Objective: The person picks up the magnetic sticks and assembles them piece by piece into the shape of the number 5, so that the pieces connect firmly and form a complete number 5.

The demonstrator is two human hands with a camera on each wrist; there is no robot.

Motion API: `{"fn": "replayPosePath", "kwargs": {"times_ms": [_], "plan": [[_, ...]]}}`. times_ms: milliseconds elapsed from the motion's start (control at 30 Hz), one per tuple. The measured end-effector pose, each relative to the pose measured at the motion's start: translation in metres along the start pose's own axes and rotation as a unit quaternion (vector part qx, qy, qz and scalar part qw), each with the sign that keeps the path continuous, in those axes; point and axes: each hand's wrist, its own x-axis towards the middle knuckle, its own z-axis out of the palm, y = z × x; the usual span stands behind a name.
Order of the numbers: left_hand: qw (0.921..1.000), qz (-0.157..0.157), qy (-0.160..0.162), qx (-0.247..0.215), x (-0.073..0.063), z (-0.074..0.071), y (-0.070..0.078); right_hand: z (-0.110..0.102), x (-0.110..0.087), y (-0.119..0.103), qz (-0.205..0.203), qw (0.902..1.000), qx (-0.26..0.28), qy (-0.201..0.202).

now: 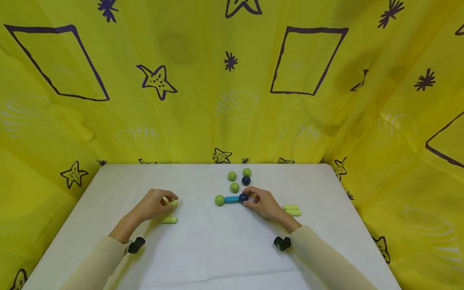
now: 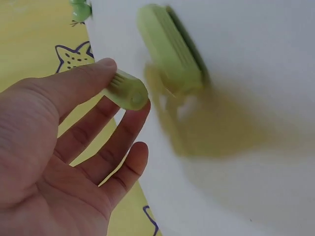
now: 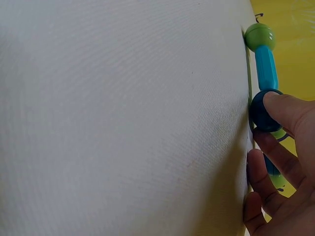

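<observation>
Between thumb and fingers, my left hand pinches a light green rod, held just off the white table. A second light green rod lies beside that hand, nearer to me. My right hand grips a dark blue ball. This ball sits at one end of a blue rod, and a green ball is on the rod's other end, forming a short bar. In the right wrist view the thumb presses on the dark blue ball.
Behind the bar lie loose green balls and another dark blue ball. Two light green rods lie right of my right hand. The white table meets a yellow patterned curtain at its back and sides.
</observation>
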Motion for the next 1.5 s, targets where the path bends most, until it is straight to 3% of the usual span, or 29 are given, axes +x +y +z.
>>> {"fn": "replayPosePath", "kwargs": {"times_ms": [167, 533, 733, 1000, 1300, 1500], "plan": [[0.9983, 0.018, 0.011, -0.054, 0.003, 0.003, 0.007, 0.001, 0.000, 0.000, -0.001, 1.0000, -0.004, 0.000], [0.9890, 0.026, 0.009, -0.145, 0.013, 0.015, 0.020, 0.001, 0.000, 0.000, -0.002, 1.0000, 0.000, 0.000], [0.9846, 0.005, 0.001, -0.175, 0.020, 0.024, 0.029, 0.002, 0.000, 0.000, 0.006, 1.0000, 0.000, -0.001], [0.9730, -0.033, -0.030, -0.227, 0.029, 0.037, 0.041, 0.002, 0.001, 0.000, 0.014, 0.9999, -0.007, -0.002], [0.9628, -0.024, -0.046, -0.265, 0.040, 0.059, 0.056, 0.002, 0.001, 0.000, 0.007, 0.9999, -0.007, 0.004], [0.9628, -0.035, -0.044, -0.264, 0.045, 0.073, 0.065, 0.003, 0.001, 0.001, 0.004, 0.9999, -0.010, 0.003]]}}
